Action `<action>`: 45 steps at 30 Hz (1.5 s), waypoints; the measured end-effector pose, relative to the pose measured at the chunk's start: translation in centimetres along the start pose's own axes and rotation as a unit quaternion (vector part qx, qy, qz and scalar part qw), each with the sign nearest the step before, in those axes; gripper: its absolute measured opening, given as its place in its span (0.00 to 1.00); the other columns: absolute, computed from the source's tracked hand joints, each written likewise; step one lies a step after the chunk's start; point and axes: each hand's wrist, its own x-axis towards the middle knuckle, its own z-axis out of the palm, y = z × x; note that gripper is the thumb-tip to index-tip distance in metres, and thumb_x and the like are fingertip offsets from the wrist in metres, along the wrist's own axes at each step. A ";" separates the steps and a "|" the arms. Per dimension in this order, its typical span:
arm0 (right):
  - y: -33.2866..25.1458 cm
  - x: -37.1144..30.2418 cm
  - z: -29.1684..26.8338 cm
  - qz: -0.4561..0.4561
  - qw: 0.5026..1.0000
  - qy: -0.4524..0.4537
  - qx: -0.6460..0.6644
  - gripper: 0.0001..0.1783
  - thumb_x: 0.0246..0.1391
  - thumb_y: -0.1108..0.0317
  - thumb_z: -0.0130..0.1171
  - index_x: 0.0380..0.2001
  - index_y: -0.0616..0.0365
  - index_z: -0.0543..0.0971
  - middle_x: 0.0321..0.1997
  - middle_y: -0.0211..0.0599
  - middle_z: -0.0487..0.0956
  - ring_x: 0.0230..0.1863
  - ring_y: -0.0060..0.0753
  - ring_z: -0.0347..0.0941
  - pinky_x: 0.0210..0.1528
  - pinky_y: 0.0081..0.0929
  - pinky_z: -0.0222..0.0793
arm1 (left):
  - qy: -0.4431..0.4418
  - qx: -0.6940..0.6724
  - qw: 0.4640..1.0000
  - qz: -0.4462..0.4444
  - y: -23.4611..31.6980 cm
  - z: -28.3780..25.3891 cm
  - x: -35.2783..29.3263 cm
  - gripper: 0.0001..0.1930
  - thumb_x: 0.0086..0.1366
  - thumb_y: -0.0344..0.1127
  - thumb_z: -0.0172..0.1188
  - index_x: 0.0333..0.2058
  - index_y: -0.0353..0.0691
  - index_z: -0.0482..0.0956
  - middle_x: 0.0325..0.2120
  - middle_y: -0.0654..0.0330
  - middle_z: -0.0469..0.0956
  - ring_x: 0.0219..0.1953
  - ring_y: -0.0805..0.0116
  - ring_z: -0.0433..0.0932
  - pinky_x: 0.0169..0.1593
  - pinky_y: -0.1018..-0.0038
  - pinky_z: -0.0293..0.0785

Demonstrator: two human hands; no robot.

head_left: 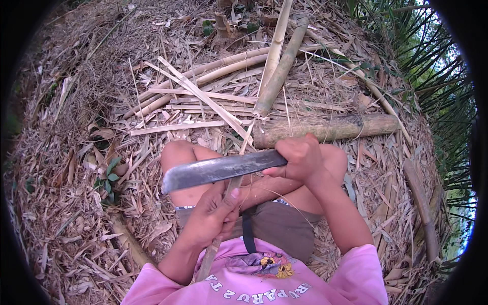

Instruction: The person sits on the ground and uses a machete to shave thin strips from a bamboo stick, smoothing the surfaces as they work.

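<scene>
My right hand is closed at the butt end of a broad dark machete; its handle is hidden in my fist. The blade stretches leftward across my crossed legs, with a pale worn tip. Below the blade, my left hand grips a narrow bamboo strip, the thumb lying along it. From against my shirt the strip slants up and passes behind the blade. A thin pale end shows beyond the blade, toward the bamboo log. Whether the edge touches the strip is hard to tell.
A thick bamboo log lies crosswise just beyond my knees, a split pole leaning against its left end. Several split strips are scattered at the left. Dry leaves and shavings cover the ground; a curved pole lies at the right.
</scene>
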 end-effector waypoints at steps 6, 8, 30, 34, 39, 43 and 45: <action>13.1 -1.5 -3.9 0.458 0.871 0.149 0.098 0.33 0.68 0.44 0.42 0.19 0.60 0.73 0.11 0.35 0.66 0.15 0.31 0.65 0.21 0.33 0.61 | -0.068 -0.038 0.997 0.020 1.4 0.1 -3.2 0.19 0.75 0.44 0.48 0.56 0.38 0.63 0.13 0.70 0.59 0.11 0.83 0.55 0.13 0.82 0.52; 9.4 -1.9 -4.2 0.454 0.822 0.167 0.302 0.37 0.70 0.40 0.36 0.17 0.59 0.71 0.09 0.26 0.62 0.16 0.20 0.62 0.20 0.27 0.56 | -0.042 -0.005 0.999 0.018 0.6 0.5 -1.3 0.15 0.75 0.44 0.49 0.50 0.39 0.65 0.14 0.70 0.59 0.10 0.82 0.54 0.11 0.81 0.50; -5.6 -4.1 -1.1 0.137 0.936 -0.007 0.324 0.30 0.55 0.38 0.59 0.25 0.59 0.80 0.18 0.42 0.77 0.22 0.50 0.77 0.24 0.42 0.71 | -0.049 0.031 0.998 -0.006 -1.1 2.2 0.0 0.21 0.78 0.45 0.42 0.58 0.36 0.68 0.15 0.75 0.56 0.13 0.86 0.52 0.17 0.82 0.47; -4.0 -3.9 0.0 0.083 0.974 0.030 0.207 0.34 0.51 0.33 0.58 0.17 0.55 0.73 0.15 0.37 0.73 0.18 0.45 0.75 0.21 0.41 0.70 | -0.028 0.066 0.997 0.025 -1.7 2.3 0.4 0.17 0.77 0.45 0.42 0.50 0.38 0.70 0.14 0.74 0.55 0.13 0.85 0.50 0.16 0.83 0.47; -1.9 -2.6 0.2 -0.004 0.994 0.091 0.066 0.35 0.46 0.30 0.60 0.13 0.51 0.68 0.12 0.32 0.70 0.14 0.35 0.72 0.18 0.36 0.60 | -0.019 0.057 0.998 -0.017 -1.0 2.0 -0.2 0.16 0.78 0.43 0.42 0.52 0.38 0.70 0.14 0.74 0.55 0.13 0.85 0.50 0.17 0.81 0.46; -0.5 -2.1 -0.9 -0.016 0.996 0.091 0.006 0.36 0.41 0.26 0.60 0.12 0.50 0.67 0.11 0.30 0.68 0.12 0.31 0.70 0.18 0.34 0.54 | -0.013 0.016 0.999 -0.028 -0.9 2.2 0.0 0.12 0.77 0.42 0.43 0.43 0.39 0.68 0.13 0.73 0.54 0.12 0.84 0.49 0.16 0.80 0.46; 0.9 -1.5 -0.9 -0.047 0.993 0.105 0.008 0.37 0.40 0.25 0.60 0.12 0.50 0.67 0.11 0.29 0.67 0.13 0.31 0.70 0.19 0.34 0.55 | -0.035 0.007 0.999 -0.030 -1.5 1.6 0.4 0.13 0.77 0.43 0.43 0.37 0.41 0.66 0.13 0.72 0.54 0.12 0.83 0.49 0.16 0.80 0.46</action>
